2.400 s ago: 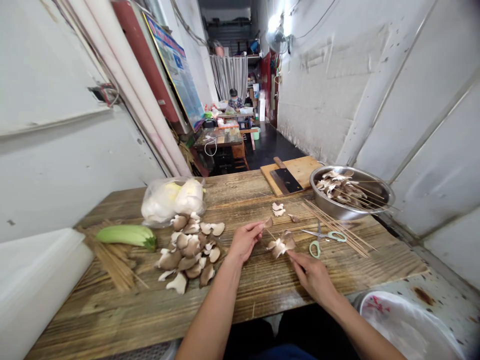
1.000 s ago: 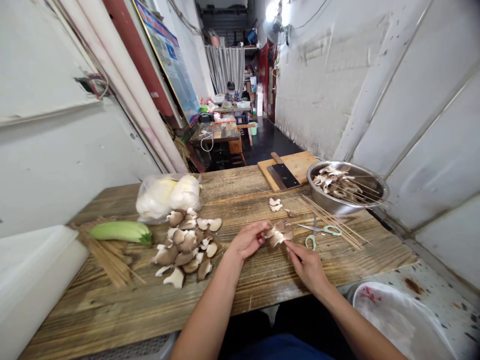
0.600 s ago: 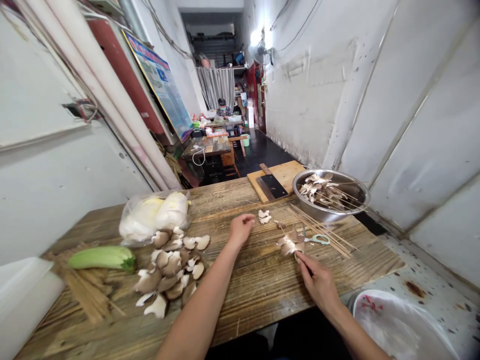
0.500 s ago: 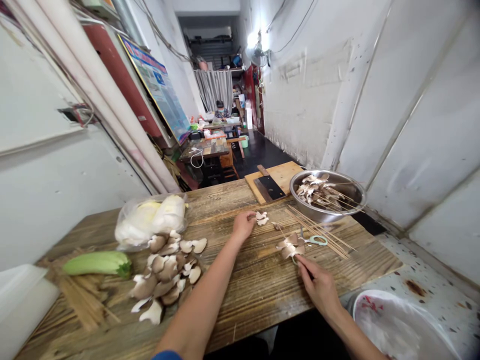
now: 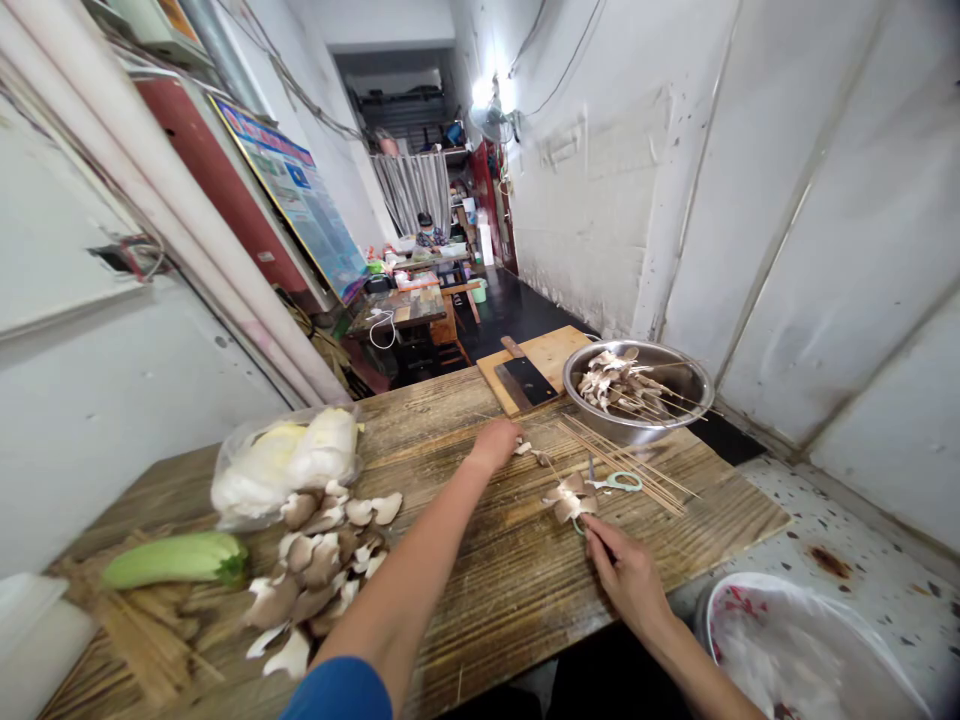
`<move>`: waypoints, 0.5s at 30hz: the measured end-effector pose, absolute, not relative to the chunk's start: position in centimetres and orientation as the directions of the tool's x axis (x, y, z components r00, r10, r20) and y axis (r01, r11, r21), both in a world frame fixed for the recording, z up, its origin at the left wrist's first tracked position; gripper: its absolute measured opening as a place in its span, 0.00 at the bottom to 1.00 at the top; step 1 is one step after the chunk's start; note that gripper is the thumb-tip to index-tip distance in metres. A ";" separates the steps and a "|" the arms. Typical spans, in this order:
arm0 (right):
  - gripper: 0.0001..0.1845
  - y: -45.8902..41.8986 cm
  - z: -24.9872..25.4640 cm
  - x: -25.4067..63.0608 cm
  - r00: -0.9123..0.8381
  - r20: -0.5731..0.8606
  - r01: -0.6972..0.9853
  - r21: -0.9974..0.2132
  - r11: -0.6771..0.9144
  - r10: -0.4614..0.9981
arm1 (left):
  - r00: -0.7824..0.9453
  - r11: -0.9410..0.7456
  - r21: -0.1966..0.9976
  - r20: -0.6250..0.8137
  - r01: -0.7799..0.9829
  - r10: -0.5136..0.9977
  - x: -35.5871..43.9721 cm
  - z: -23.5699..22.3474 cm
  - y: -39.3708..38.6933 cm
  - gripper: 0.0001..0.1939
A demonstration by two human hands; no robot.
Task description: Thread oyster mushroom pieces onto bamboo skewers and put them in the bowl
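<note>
My right hand (image 5: 628, 570) grips the near end of a skewer threaded with oyster mushroom pieces (image 5: 570, 497). The skewer's tip points away, towards a small brown mushroom bit (image 5: 541, 458). Farther forward, my left hand (image 5: 496, 445) has its fingers curled down over small pale mushroom pieces (image 5: 523, 448), closed on one of them; the fingertips are partly hidden. Scissors with pale green handles (image 5: 622, 481) lie just beyond the mushroom skewer, partly behind it. A heap of loose oyster mushrooms (image 5: 319, 560) is left of my left forearm.
A steel bowl (image 5: 637, 425) of mushroom skewers stands back right, bare skewers (image 5: 626, 465) before it. A cleaver (image 5: 527, 382) rests on a cutting board (image 5: 566, 345). Leftward are bagged pale vegetables (image 5: 289, 460), a green squash (image 5: 176, 560) and more skewers (image 5: 142, 640). A lined bin (image 5: 810, 640) is lower right.
My left hand has moved over the small pale mushroom pieces and closed its fingers there, covering most of them. My right hand keeps hold of the skewer. The view has shifted slightly.
</note>
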State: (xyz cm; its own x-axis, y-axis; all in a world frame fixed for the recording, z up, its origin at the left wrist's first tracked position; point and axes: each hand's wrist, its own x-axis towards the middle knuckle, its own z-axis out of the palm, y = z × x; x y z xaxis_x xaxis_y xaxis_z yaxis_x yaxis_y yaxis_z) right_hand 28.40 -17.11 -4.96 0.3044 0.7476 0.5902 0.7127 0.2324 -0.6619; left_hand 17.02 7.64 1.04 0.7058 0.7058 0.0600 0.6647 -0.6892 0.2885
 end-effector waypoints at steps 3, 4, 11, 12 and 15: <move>0.15 -17.2 -4.9 28.4 0.301 0.587 0.721 -0.656 0.224 0.752 | 0.691 -0.682 0.297 0.092 0.668 0.717 16.4 1.5 7.0 0.07; 0.15 -17.2 -4.8 28.4 0.298 0.587 0.723 -0.654 0.224 0.753 | 0.677 -0.674 0.323 0.121 0.664 0.726 16.0 1.6 6.8 0.07; 0.15 -16.6 -3.7 27.0 0.229 0.594 0.738 -0.623 0.260 0.771 | 0.276 -0.097 0.992 0.071 0.083 0.959 10.8 0.3 2.8 0.11; 0.15 -16.4 -3.5 26.7 0.213 0.591 0.736 -0.621 0.271 0.778 | 0.260 -0.013 0.999 0.021 -0.031 0.966 10.0 0.0 2.0 0.13; 0.16 -15.7 -3.0 25.6 0.157 0.576 0.731 -0.614 0.298 0.802 | 0.254 0.158 0.954 -0.092 -0.255 0.963 8.3 -0.5 -0.1 0.16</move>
